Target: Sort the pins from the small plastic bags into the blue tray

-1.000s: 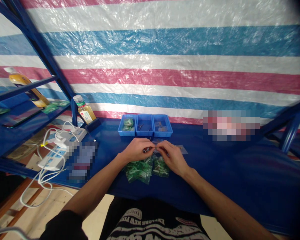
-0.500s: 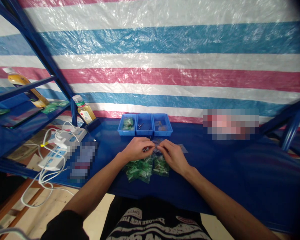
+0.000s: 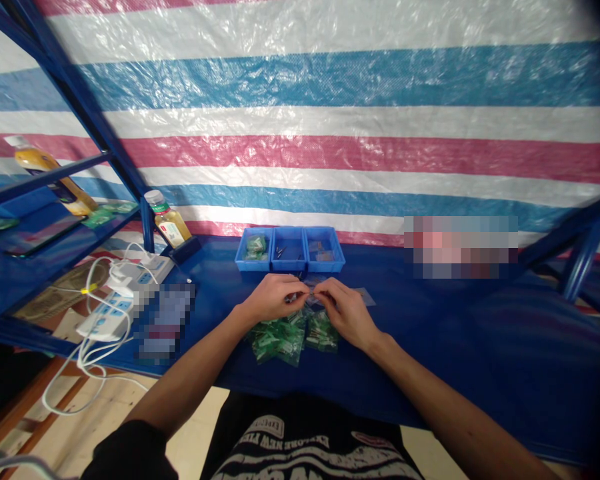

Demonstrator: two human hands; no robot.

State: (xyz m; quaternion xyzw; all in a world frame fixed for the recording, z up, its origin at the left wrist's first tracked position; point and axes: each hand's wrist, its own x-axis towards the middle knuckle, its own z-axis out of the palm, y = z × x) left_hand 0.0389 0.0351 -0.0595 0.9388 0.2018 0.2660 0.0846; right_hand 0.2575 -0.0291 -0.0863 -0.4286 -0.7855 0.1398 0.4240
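Note:
My left hand [image 3: 279, 297] and my right hand [image 3: 347, 308] meet fingertip to fingertip above the table, both closed in a pinch. Between them shows a small clear plastic bag [image 3: 311, 301], mostly hidden by the fingers. Another piece of clear plastic film [image 3: 365, 297] lies flat behind my right hand. Just below the hands rest a larger pile of green-tinted packets [image 3: 279, 341] and a smaller pile of packets [image 3: 322, 333]. Beyond my fingers stands a blue three-part tray [image 3: 289, 268], with green packets at left, small dark pieces in the middle and clear packets at right.
On the left of the blue table [image 3: 430, 347] are a white power strip [image 3: 103, 320] with loose cables, a blurred-out flat object [image 3: 167, 323] and a juice bottle [image 3: 169, 223]. Blue frame posts [image 3: 580, 267] flank the table. A striped sheet [image 3: 330, 80] hangs behind.
My right hand's fingertips have shifted very slightly against the left ones. Everything else looks the same.

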